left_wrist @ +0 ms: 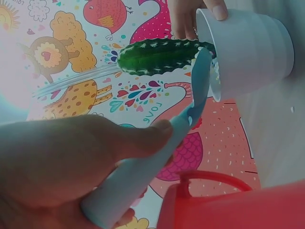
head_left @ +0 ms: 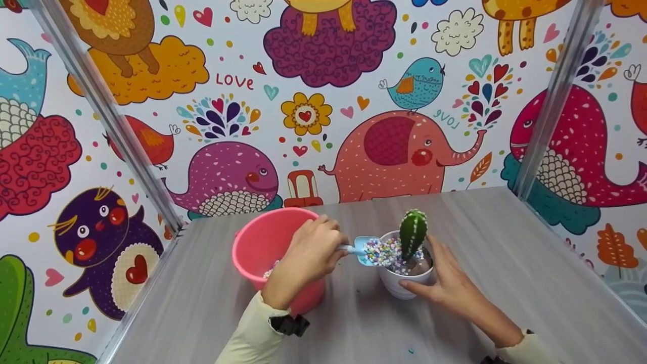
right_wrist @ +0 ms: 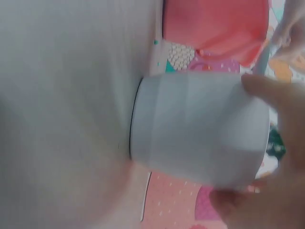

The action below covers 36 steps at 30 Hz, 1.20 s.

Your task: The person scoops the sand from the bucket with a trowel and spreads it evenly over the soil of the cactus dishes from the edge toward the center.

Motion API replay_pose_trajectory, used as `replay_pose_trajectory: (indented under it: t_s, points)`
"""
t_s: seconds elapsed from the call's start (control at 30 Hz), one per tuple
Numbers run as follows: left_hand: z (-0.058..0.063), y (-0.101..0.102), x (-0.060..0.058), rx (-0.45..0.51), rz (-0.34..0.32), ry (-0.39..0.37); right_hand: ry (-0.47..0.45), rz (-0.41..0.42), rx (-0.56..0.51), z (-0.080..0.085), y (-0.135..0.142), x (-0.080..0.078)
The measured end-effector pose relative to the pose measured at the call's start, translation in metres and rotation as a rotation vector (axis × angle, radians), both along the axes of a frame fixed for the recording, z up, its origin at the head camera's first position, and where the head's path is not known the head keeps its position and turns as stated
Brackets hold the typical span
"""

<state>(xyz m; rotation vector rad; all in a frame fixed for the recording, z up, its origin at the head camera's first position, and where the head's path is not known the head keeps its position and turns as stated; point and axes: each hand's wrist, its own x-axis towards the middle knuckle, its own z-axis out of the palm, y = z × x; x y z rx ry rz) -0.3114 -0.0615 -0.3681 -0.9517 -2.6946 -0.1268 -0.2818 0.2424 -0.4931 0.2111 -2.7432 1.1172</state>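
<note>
My left hand [head_left: 314, 246] grips the handle of a light blue toy shovel [left_wrist: 138, 179], its thumb laid along the handle. Small multicoloured beads [head_left: 384, 252] lie on the shovel's blade, which reaches over the rim of a white flowerpot [head_left: 399, 286]. A green cactus [head_left: 413, 233] with white spines stands in the pot, with beads and a brownish patch at its base. Thumb and fingers of my right hand [head_left: 452, 285] hold the pot near its rim from the right. In the right wrist view the pot [right_wrist: 200, 129] stands upright on the table.
A pink bucket [head_left: 247, 253] stands left of the pot, partly behind my left forearm, with beads [head_left: 270, 270] inside. A tiny blue bit [head_left: 411, 350] lies on the grey table [head_left: 374, 328] near the front. Cartoon-printed panels [head_left: 303, 151] close off the back and sides.
</note>
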Motion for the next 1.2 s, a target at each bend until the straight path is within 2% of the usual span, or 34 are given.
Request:
replay_pose_trajectory:
  t_s: [0.07,0.13,0.37,0.47,0.57,0.67,0.77,0.9,0.97,1.07,1.2]
  points:
    - [0.0,0.001,0.0,0.0,0.009,0.001,0.019,-0.036,0.02,0.0,-0.003,0.001]
    - [0.0,0.002,0.0,-0.001,0.014,-0.002,0.025,-0.036,0.024,-0.001,-0.004,0.001]
    - [0.0,0.003,0.0,0.007,0.009,-0.017,-0.008,0.123,-0.112,-0.007,0.008,-0.008]
    - [0.001,0.003,0.001,0.009,0.009,-0.027,-0.005,0.093,-0.119,-0.01,0.007,-0.009]
    - [0.0,0.005,0.001,0.01,-0.001,-0.036,0.034,0.017,-0.067,-0.012,0.001,-0.008]
    - [0.0,0.006,0.002,0.009,-0.022,-0.022,0.065,-0.024,-0.033,-0.013,-0.004,-0.008]
    - [0.0,0.007,0.002,0.002,-0.032,-0.001,0.067,0.008,-0.049,-0.012,-0.001,-0.01]
    - [0.0,0.006,0.002,-0.001,-0.011,0.002,0.022,0.115,-0.125,-0.011,0.01,-0.012]
    - [0.0,0.004,0.002,-0.002,0.002,0.01,-0.008,0.136,-0.153,-0.01,0.013,-0.013]
    - [0.0,0.001,0.001,-0.001,0.02,0.027,-0.019,0.106,-0.15,-0.01,0.01,-0.012]
    - [-0.001,-0.001,0.0,-0.015,0.045,0.06,0.027,0.035,-0.117,-0.013,0.002,-0.01]
